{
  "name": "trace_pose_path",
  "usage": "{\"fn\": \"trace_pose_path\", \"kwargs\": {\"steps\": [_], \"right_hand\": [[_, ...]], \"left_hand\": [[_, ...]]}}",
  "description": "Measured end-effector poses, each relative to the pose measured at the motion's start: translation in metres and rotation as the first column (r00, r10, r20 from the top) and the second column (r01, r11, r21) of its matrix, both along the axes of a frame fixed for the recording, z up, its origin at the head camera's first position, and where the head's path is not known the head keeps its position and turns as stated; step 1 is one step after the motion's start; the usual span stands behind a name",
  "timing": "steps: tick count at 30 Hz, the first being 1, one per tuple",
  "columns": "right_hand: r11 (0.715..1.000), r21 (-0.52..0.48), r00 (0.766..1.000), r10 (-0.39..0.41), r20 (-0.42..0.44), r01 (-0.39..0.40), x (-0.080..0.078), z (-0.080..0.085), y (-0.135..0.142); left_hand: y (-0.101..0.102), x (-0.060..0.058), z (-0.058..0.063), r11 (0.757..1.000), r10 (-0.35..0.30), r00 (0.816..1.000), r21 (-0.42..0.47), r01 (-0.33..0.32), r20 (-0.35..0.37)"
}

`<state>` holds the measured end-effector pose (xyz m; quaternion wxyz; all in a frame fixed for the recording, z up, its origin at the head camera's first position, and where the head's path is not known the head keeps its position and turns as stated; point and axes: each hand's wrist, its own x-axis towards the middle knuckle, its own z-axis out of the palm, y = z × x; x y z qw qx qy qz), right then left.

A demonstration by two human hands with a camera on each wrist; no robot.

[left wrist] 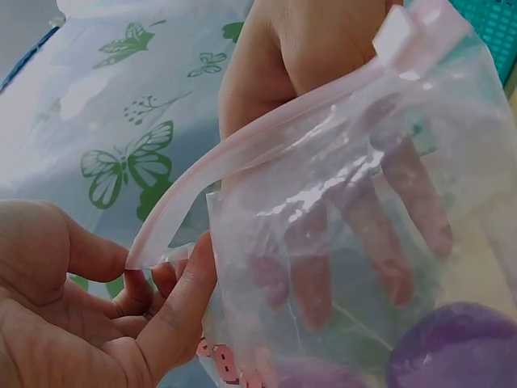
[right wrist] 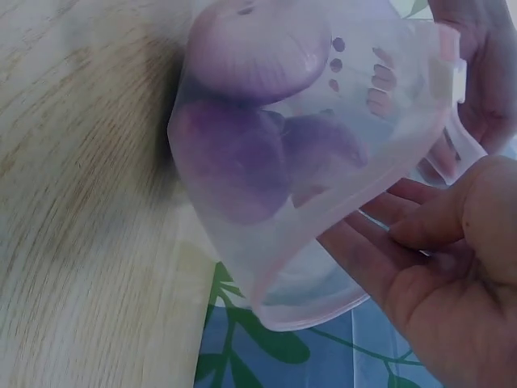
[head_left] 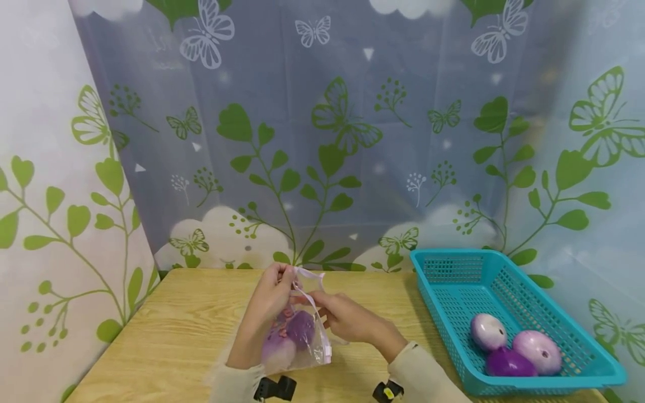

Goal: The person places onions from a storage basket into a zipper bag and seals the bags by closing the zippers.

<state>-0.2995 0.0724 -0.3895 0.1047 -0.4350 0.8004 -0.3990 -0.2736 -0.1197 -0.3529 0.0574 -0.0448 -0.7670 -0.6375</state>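
A clear zip bag with a pale pink zip edge and a white slider stands on the table. Through its plastic I see rounded purple and whitish pieces, among them a pale onion-like one and a darker purple one. My left hand pinches one end of the bag's mouth between thumb and fingers. The fingers of my right hand reach in at the parted mouth, straight and spread, showing through the plastic in the left wrist view. Neither purple piece is touched by a hand.
A turquoise perforated basket stands at the right of the wooden table. In it lie a mottled purple-white onion-like piece, a larger pinkish one and a dark purple one. A patterned cloth hangs behind.
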Motion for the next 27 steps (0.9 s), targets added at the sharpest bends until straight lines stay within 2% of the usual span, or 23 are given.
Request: {"fn": "trace_pose_path", "kwargs": {"steps": [3, 9, 14, 17, 21, 27], "right_hand": [[1.0, 0.01, 1.0, -0.027, -0.01, 0.028, 0.002, 0.005, 0.005], [0.996, 0.046, 0.99, -0.075, -0.117, 0.081, 0.005, 0.027, 0.027], [0.99, 0.088, 0.987, -0.1, -0.126, 0.111, 0.006, 0.049, 0.052], [0.986, 0.117, 0.976, -0.094, -0.197, 0.119, 0.005, 0.062, 0.07], [0.973, 0.167, 0.95, -0.103, -0.294, 0.157, 0.003, 0.078, 0.093], [0.934, 0.274, 0.945, -0.145, -0.295, 0.229, 0.001, 0.1, 0.124]], "left_hand": [[0.0, -0.001, 0.0, 1.0, -0.015, 1.0, 0.027, 0.015, 0.014], [0.001, -0.002, 0.001, 0.998, -0.024, 1.0, 0.055, 0.024, -0.008], [0.001, -0.003, -0.001, 0.997, -0.028, 1.0, 0.07, 0.028, -0.003], [0.001, -0.002, -0.001, 0.997, -0.032, 0.999, 0.069, 0.032, -0.006], [0.001, -0.001, -0.001, 0.996, -0.04, 0.999, 0.074, 0.041, -0.012], [0.002, -0.001, -0.002, 0.997, -0.037, 0.999, 0.073, 0.038, -0.012]]}}
